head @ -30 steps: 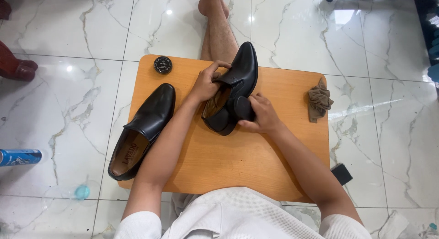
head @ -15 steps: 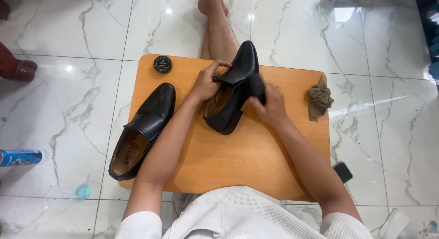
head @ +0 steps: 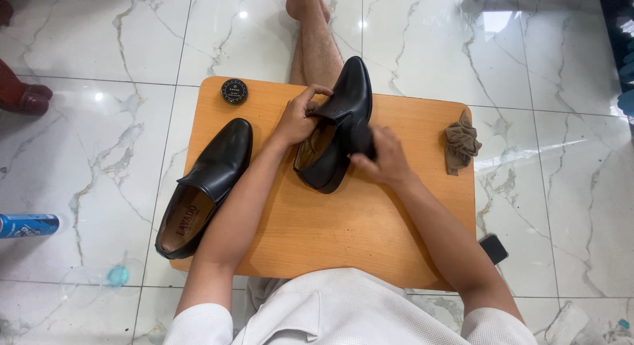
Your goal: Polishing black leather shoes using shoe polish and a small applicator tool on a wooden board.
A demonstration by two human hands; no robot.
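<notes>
A black leather shoe (head: 347,114) lies tilted on the low orange wooden table (head: 356,226), toe pointing away from me. My left hand (head: 300,117) grips the shoe at the rim of its opening. My right hand (head: 383,160) is closed on a small dark object (head: 364,145) and presses it against the shoe's right side; the hand is blurred and what the object is cannot be told. The second black shoe (head: 208,183) lies at the table's left edge, its tan lining showing.
A round black polish tin (head: 234,91) sits at the table's far left corner. A crumpled brown cloth (head: 459,143) lies at the right edge. My bare leg (head: 317,41) stretches over the marble floor. A blue can (head: 26,225) and a dark phone (head: 494,248) lie on the floor.
My right hand has slid from the shoe's heel area forward and right along its side. The left hand and shoe have stayed nearly in place.
</notes>
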